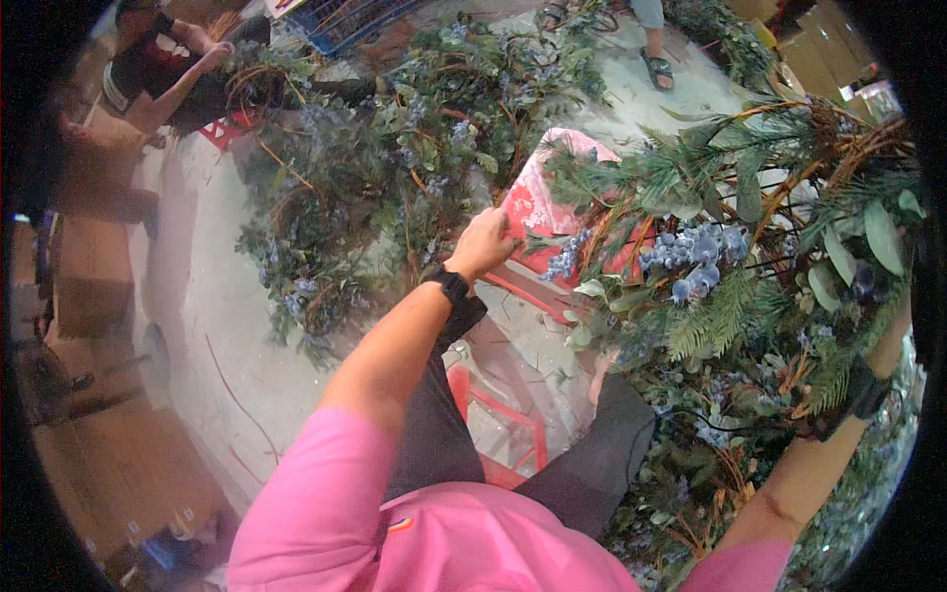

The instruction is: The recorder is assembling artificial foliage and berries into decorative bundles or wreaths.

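My left hand (481,247) has its fingers curled over the near left edge of a red stool (528,202) whose top is worn pale. A large artificial wreath (691,259) of green leaves, pine sprigs, brown twigs and blue berries hangs tilted over the right part of that stool. My right hand (891,333) reaches up at the wreath's right side and holds it there; leaves and the picture's dark rim hide the fingers. Black bands circle both my wrists.
Many more berry wreaths (395,178) lie piled beyond the stool, and others (691,464) at my right. A seated person (163,69) handles a wreath at the far left. Cardboard boxes (128,464) line the left; a blue crate (345,25) stands behind. Another person's sandalled foot (657,69) shows at the back.
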Motion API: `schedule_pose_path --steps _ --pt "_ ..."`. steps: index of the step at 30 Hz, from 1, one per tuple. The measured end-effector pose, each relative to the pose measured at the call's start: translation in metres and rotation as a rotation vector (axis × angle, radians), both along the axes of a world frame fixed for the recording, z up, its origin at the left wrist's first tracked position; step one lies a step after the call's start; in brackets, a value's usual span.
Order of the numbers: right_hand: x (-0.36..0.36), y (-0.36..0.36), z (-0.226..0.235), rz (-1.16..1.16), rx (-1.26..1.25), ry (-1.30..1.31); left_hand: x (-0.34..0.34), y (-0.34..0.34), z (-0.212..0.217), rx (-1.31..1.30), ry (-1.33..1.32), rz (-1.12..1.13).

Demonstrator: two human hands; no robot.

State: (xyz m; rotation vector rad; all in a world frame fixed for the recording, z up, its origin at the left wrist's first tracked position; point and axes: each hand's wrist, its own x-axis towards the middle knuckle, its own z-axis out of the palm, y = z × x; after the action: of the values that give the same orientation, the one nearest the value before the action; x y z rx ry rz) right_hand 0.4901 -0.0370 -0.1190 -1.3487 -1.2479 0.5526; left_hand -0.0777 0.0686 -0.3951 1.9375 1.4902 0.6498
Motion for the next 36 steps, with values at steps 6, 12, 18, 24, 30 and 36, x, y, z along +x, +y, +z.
schedule_pose_path --steps 6,12,18,24,30,36 --pt "-0.041 0.051 0.03 -0.045 0.032 -0.01 -0.054 0.002 -0.002 0.025 -0.021 0.088" --pt "-0.201 0.162 0.09 -0.093 0.13 0.012 -0.11 -0.016 0.037 -0.009 -0.065 0.176" --pt "-0.273 0.143 0.115 0.098 0.148 0.152 -0.118 -0.048 0.07 -0.048 -0.08 0.11" --pt "-0.306 0.112 0.132 0.009 0.295 -0.335 -0.095 -0.078 0.136 -0.065 -0.292 0.063" --pt "-0.338 0.065 0.138 -0.254 0.218 -0.59 -0.061 -0.076 0.232 0.207 -0.334 -0.121" --pt "-0.332 0.043 0.145 -0.135 0.067 -0.603 0.024 -0.098 0.348 0.82 -0.368 0.008"
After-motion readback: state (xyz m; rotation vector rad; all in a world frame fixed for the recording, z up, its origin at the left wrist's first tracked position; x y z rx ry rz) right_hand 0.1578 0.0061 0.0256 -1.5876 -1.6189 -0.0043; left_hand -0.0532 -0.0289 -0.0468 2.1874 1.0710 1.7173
